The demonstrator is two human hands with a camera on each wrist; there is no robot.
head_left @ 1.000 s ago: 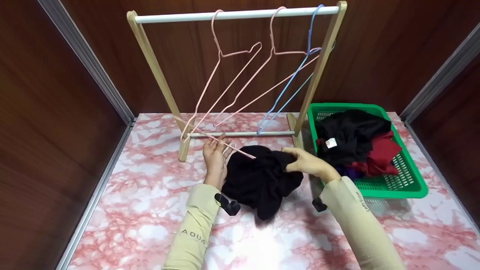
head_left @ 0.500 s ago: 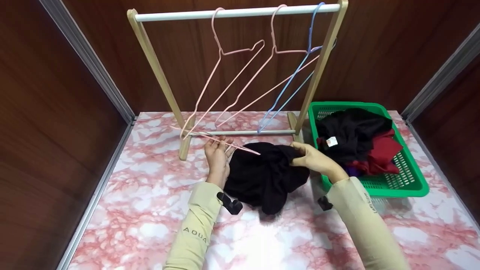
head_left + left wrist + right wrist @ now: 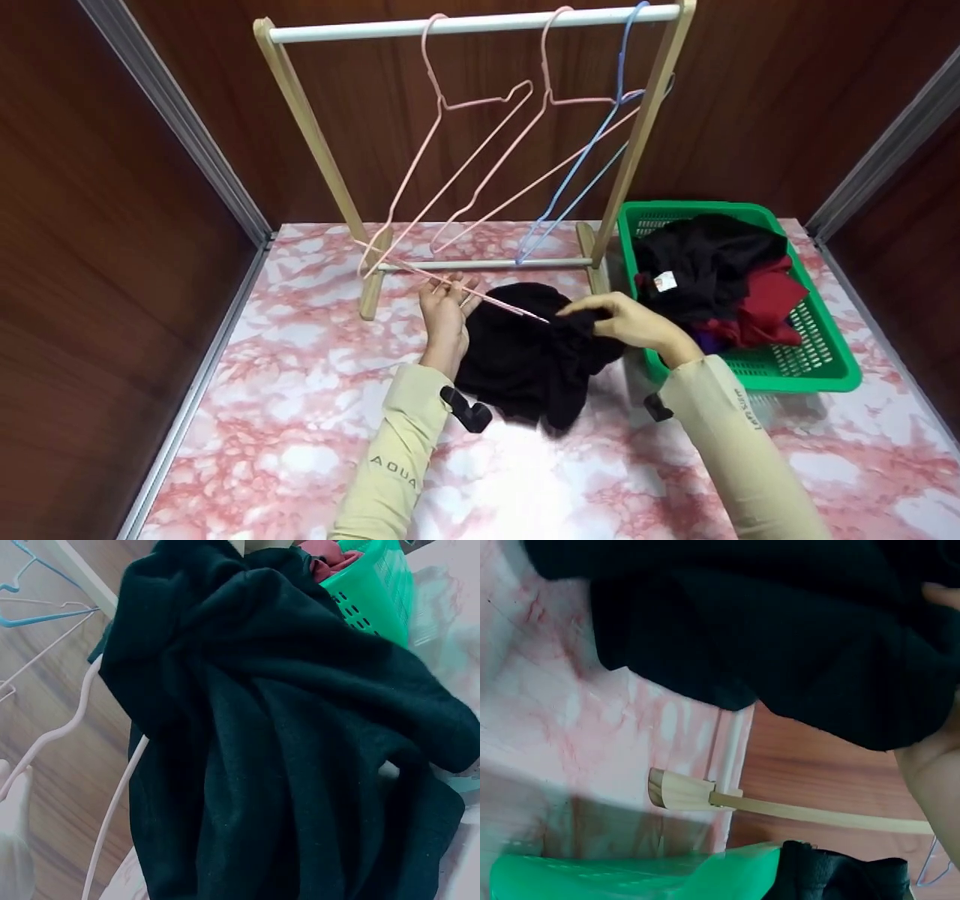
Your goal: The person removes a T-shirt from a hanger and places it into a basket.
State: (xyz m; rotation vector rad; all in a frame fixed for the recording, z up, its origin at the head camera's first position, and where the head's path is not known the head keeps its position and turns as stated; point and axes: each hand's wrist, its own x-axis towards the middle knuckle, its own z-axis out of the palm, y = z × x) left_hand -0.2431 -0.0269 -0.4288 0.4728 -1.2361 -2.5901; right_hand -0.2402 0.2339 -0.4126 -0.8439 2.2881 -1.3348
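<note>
My left hand point(image 3: 444, 313) holds a pink wire hanger point(image 3: 486, 298), which slants down to the right. The hanger's right end disappears into a black garment point(image 3: 517, 367), bunched up between my hands. My right hand point(image 3: 637, 324) pinches the garment's upper right side close to where the hanger goes in. In the left wrist view, the hanger's wires point(image 3: 112, 802) pass under the edge of the black cloth point(image 3: 270, 735). The cloth point(image 3: 765, 645) covers most of my right fingers in the right wrist view, so their tips are hidden.
Behind my hands stands a wooden rack point(image 3: 311, 135) with a white bar point(image 3: 487, 26). Two pink hangers point(image 3: 405, 180) and a blue hanger point(image 3: 559, 191) hang from it. A green basket point(image 3: 844, 379) of black and red clothes stands at the right on the marbled surface point(image 3: 300, 450).
Both hands and the garment have shifted a little to the right. The hanger's visible end reaches further right across the black cloth, and my right fingers have stretched toward it.
</note>
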